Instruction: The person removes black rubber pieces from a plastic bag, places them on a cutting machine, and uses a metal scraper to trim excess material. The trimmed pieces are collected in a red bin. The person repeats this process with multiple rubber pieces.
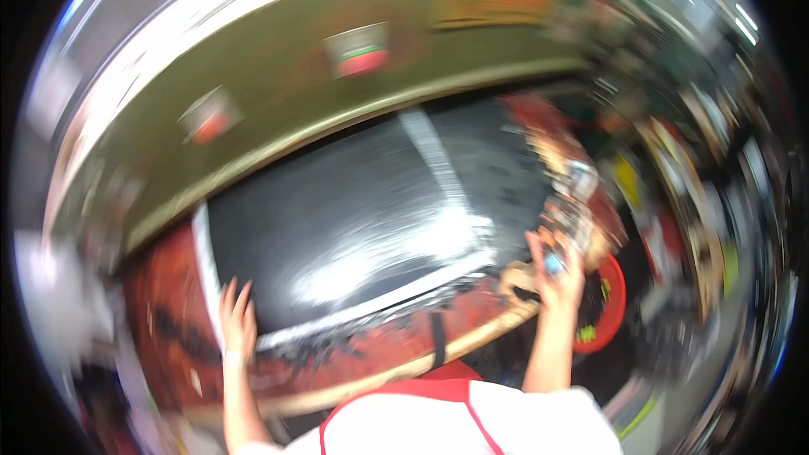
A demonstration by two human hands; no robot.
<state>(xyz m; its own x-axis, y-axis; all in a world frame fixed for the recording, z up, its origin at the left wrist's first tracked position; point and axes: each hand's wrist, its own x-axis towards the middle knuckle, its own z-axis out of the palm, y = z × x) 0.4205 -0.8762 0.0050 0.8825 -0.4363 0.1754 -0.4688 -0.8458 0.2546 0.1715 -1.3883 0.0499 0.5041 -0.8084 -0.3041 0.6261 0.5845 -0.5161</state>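
Note:
A large glossy black sheet (337, 211) with white border strips lies across the red-stained table. My left hand (238, 320) rests at its near left corner, over the white strip, with fingers stretched out. At the table's right end, my right hand (558, 282) reaches to a pile of small tools and scraps (569, 211). A small light-blue thing (552, 264) shows between its thumb and fingers. Motion blur hides whether the hand grips it and what it is.
The red table (168, 303) has a pale wooden front edge (480, 341). Beside its right end stands a red bucket (619, 299) with yellow-green bits inside. A low green wall (278, 109) runs along the back. Blurred shelves and goods (699, 202) crowd the right side.

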